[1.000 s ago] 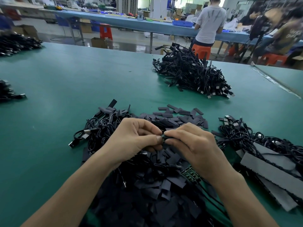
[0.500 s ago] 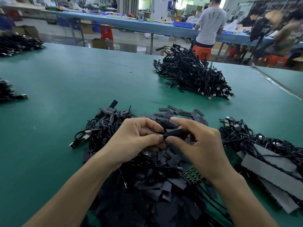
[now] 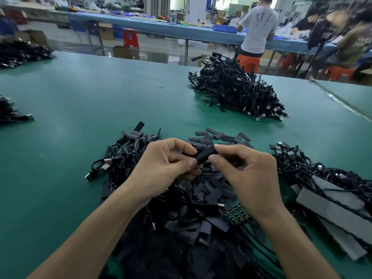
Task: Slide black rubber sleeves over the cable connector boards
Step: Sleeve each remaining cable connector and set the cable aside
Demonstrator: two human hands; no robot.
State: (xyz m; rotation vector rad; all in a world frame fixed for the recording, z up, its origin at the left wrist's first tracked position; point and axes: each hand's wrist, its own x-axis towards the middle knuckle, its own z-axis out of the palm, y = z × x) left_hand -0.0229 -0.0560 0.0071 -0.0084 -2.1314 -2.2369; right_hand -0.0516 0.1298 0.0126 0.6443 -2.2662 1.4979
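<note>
No legible text or numbers, pale lettering on a distant dark shirt (image 3: 360, 42) too blurred to read

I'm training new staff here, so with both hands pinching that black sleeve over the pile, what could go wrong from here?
1. The black sleeve is held only by fingertip pinches of the left hand and right hand; a slip would likely drop it into the pile of loose sleeves below, hard to tell apart.
2. Any board inside is hidden, so the sleeve might end up covering it only partly.
</note>
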